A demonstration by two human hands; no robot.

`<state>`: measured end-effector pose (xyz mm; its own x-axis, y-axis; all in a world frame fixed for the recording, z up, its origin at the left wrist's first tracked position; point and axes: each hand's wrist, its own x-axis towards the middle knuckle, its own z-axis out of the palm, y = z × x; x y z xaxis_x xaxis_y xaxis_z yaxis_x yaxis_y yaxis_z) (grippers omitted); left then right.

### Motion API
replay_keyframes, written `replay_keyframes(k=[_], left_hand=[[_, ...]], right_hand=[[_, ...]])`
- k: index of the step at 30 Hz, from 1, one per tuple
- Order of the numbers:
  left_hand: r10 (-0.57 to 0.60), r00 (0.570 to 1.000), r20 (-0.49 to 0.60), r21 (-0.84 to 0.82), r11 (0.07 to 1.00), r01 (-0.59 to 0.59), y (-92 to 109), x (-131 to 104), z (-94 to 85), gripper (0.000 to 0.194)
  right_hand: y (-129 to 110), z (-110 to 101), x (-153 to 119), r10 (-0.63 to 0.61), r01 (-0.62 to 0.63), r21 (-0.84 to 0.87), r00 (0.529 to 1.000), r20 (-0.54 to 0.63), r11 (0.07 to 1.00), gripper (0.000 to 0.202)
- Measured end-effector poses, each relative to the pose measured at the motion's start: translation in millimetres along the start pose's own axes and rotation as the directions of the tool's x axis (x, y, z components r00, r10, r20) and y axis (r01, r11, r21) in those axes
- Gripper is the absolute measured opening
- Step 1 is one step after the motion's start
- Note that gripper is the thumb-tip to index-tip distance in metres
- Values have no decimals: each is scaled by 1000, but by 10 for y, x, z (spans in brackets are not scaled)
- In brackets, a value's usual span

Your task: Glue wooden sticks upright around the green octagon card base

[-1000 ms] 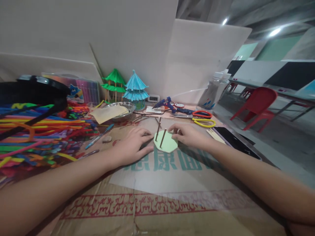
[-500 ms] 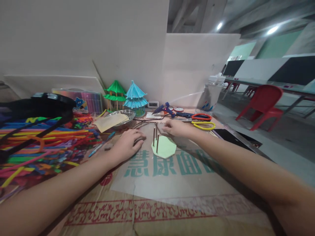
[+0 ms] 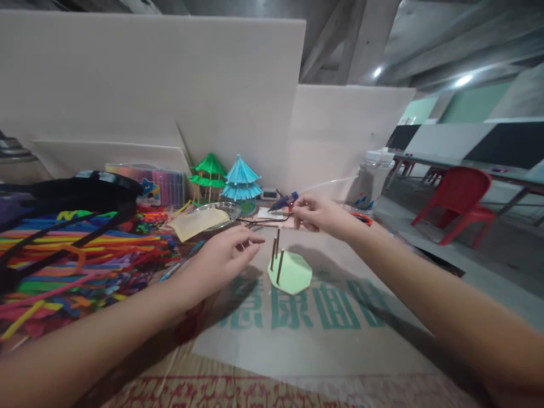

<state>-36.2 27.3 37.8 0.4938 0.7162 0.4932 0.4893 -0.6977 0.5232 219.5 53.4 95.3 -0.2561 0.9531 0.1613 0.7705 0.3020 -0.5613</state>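
My left hand (image 3: 229, 252) is held over the sheet, left of the pale green octagonal base (image 3: 297, 273). Its fingers are loosely stretched and hold nothing. Three thin brown sticks (image 3: 281, 266) stand upright along the left part of the base. Behind the base, my right hand (image 3: 317, 214) is raised with its fingers pinched beside the blue glue gun (image 3: 281, 203), covering the gun's handle. A thin dark stick (image 3: 279, 193) slants up-left from those fingertips, crossing the gun; its lower end is hidden.
Colourful pipe cleaners (image 3: 97, 255) and a black strap lie at left. A metal plate (image 3: 232, 211) with a yellowish sheet, green (image 3: 209, 170) and blue (image 3: 240, 177) paper pavilions stand at the back. Orange-handled scissors (image 3: 362, 218) and a clear bottle (image 3: 369, 181) are at right.
My right hand has risen from beside the base towards the glue gun. My left hand has lifted slightly and moved right, nearer the sticks. The camera view has tilted up.
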Motion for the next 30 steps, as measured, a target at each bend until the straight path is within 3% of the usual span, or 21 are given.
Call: replay_keyframes(k=[2, 4, 8, 12, 19, 22, 30], left_hand=[[-31, 999, -14, -212, 977, 28, 252, 118, -92, 29], [-27, 1000, -1, -392, 920, 25, 508, 251, -152, 32], [4, 998, -61, -576, 817, -38, 858, 417, -175, 24], [4, 996, -91, -601, 797, -58, 897, 344, -134, 22], [190, 970, -150, -357, 905, -233, 831, 137, -116, 16], [231, 965, -124, -288, 922, -257, 864, 113, -133, 23], [196, 976, -91, -362, 907, -216, 922, 95, -145, 18]], right_hand=[[-179, -125, -242, -98, 85, 340, 995, 22, 936, 15], [-340, -147, -472, -177, 128, 513, 983, 47, 849, 14], [-476, -40, -738, -247, 178, 697, 969, 0, 695, 18], [-453, 15, -804, -275, 170, 789, 961, -1, 591, 22], [-393, 103, -861, -211, 110, 672, 975, 70, 732, 12], [-390, 141, -883, -220, 109, 617, 970, 106, 779, 13], [-483, 161, -933, -242, 96, 672, 962, 128, 734, 18]])
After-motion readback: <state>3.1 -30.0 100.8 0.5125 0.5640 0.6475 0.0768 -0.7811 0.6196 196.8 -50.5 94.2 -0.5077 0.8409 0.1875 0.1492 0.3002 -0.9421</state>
